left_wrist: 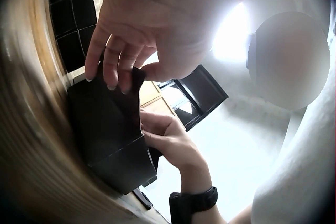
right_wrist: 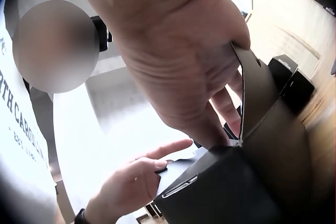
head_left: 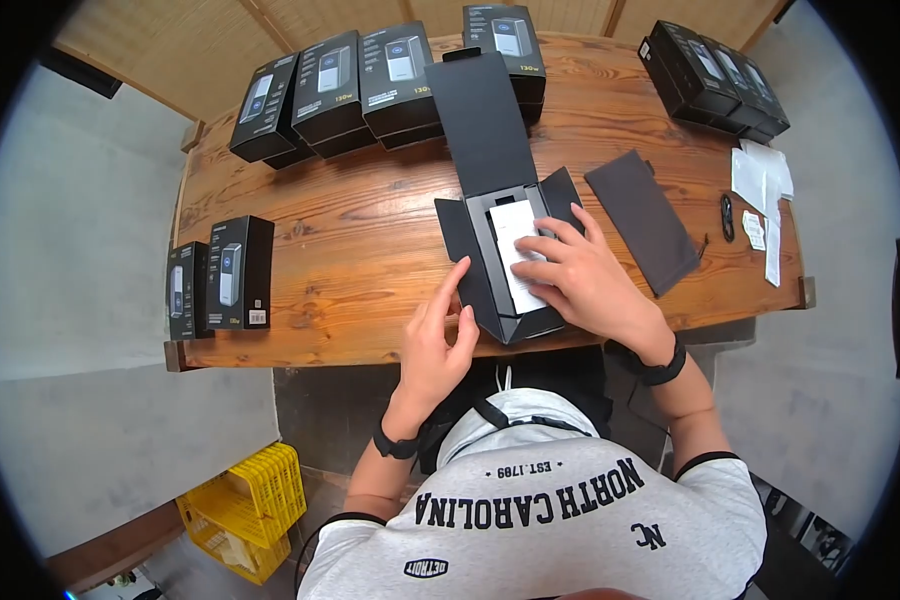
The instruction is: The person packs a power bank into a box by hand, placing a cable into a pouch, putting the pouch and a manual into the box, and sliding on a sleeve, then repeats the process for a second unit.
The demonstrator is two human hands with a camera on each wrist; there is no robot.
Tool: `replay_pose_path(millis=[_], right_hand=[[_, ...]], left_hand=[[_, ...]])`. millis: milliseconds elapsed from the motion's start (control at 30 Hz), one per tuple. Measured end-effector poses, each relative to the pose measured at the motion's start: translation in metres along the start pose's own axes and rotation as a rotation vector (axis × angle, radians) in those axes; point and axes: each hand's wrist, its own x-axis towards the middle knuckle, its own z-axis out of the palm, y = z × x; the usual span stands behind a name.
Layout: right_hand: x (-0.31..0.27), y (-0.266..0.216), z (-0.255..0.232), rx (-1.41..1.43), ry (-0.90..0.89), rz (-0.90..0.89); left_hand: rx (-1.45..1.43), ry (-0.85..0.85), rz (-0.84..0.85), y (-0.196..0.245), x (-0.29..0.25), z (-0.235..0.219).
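An opened black box (head_left: 481, 262) lies near the table's front edge, its long lid (head_left: 486, 125) folded back and side flaps spread. Inside sits a flat white rectangular piece (head_left: 511, 225); what kind it is I cannot tell. My right hand (head_left: 590, 278) reaches over from the right, fingertips on the white piece, little finger over the right flap (head_left: 562, 190). On the other side, my left hand (head_left: 435, 345) holds the box's left flap, fingers outside and thumb inside. The left wrist view shows those fingers against the box's dark side (left_wrist: 105, 124).
Several closed black boxes (head_left: 395, 80) line the back edge, with more boxes (head_left: 710, 80) at back right and two boxes (head_left: 240, 272) at left. Right of the opened box lie a dark grey pouch (head_left: 646, 222), a coiled black cable (head_left: 727, 218) and white wrappings (head_left: 763, 185).
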Motion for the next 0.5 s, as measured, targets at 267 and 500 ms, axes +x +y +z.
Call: replay_pose_path(millis=[267,500], right_hand=[[-0.022,0.019,-0.003,0.523,0.501,0.352],[-0.037,0.001,0.028,0.504,0.309,0.264]], left_hand=[[-0.131,-0.006,0.062,-0.002,-0.003,0.001],[0.076,-0.272,0.272,0.005,0.002,0.022]])
